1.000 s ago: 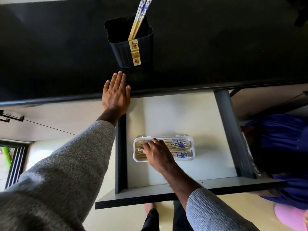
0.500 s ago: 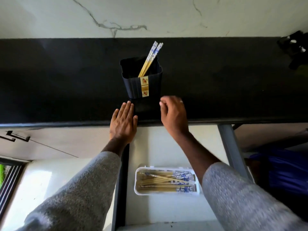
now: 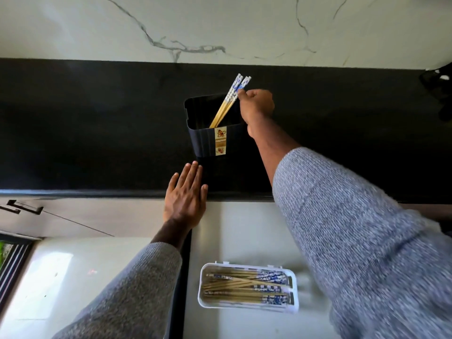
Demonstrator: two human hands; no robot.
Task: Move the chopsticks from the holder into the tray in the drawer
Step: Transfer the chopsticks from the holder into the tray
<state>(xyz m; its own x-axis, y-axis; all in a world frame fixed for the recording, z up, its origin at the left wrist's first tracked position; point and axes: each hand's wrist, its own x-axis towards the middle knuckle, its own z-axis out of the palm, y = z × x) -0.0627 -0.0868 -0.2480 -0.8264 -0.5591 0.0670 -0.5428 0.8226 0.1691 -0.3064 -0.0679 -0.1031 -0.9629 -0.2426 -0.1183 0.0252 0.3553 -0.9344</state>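
Note:
A black ribbed holder (image 3: 208, 143) with a gold label stands on the dark counter. A few bamboo chopsticks (image 3: 227, 104) with blue-and-white tops lean out of it to the upper right. My right hand (image 3: 256, 105) is over the holder's right rim, fingers pinched on the chopsticks' patterned tops. My left hand (image 3: 187, 196) lies flat, fingers apart, on the counter's front edge just below the holder. Below, in the open drawer, a white tray (image 3: 248, 308) holds several chopsticks lying lengthwise.
The black counter (image 3: 97, 130) runs across the view, with a white marbled wall (image 3: 220, 25) behind. The drawer's pale floor (image 3: 239, 231) surrounds the tray; its dark left side (image 3: 182, 277) runs under my left forearm. A cabinet handle (image 3: 22, 207) sits at the left.
My right hand left the tray, rose past the counter edge and has closed on the chopsticks in the holder. My left hand stayed on the counter edge. The view tilted up.

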